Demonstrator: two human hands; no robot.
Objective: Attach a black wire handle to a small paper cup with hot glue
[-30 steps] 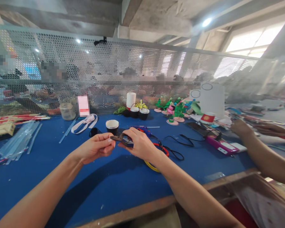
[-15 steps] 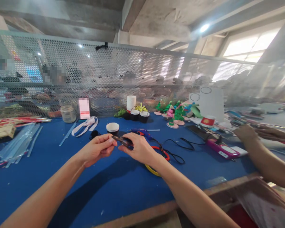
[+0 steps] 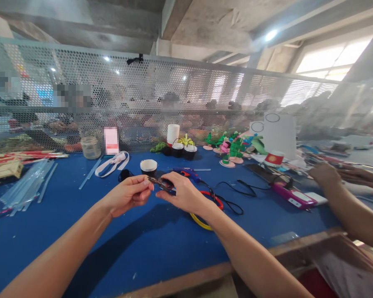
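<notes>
Both my hands are raised over the blue table (image 3: 81, 231), fingertips almost meeting. My right hand (image 3: 182, 192) grips a small dark snipping tool (image 3: 160, 183) whose pointed tip reaches toward my left hand (image 3: 129, 194). My left hand's thumb and fingers are pinched together at that tip; what they pinch is too small to make out. Under my right wrist lie red and yellow rings (image 3: 205, 211) and a blue glue gun (image 3: 186, 173) with a black cord (image 3: 236, 194). A small black cup with a white inside (image 3: 148, 167) stands just beyond my hands.
Clear glue sticks (image 3: 25, 186) lie at the left, with a glass jar (image 3: 90, 147) and white ribbon (image 3: 112, 162) behind. Finished black cups (image 3: 183, 150), green and pink paper figures (image 3: 231, 149) and a pink device (image 3: 290, 196) sit right. Another person's arm (image 3: 348, 207) works at the right edge. Perforated metal screen (image 3: 174, 103) backs the table.
My hands have barely moved; they stay together around the small tool, shifting slightly as the view drifts a little.
</notes>
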